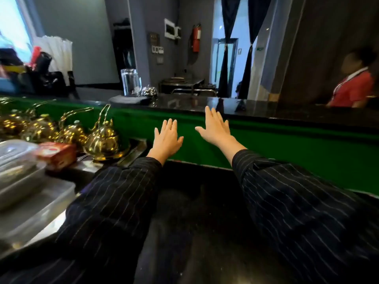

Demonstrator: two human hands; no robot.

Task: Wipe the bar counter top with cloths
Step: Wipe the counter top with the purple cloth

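- Black polished stone makes up the bar top point(276, 111), a raised ledge running across the view above a green front panel point(287, 148); a lower dark counter point(194, 222) lies under the person's arms.
- The left hand point(167, 138) and the right hand point(215, 128) are both spread flat, fingers straight, palms away from the camera, with nothing in either. The right fingertips reach the near edge of the bar top; whether they touch it cannot be told.
- A dark grey folded thing point(127, 99) lies on the bar top under a glass jug point(131, 82), well to the left of the hands. It may be a cloth, but that is a guess; no other cloth shows.
- If it is a cloth, it should be light, soft and limp, best pinched at a free edge once the jug is lifted off. The jug looks breakable and the stone slick, so dragging the cloth out from under it risks a tip.
- Brass kettles point(102, 138) stand in a row at left, near the left hand, beside blurred metal trays point(30, 191).
- The bar top's far right is dim, its left end is lost in blur, and a person in red point(354, 89) beyond it is out of focus.
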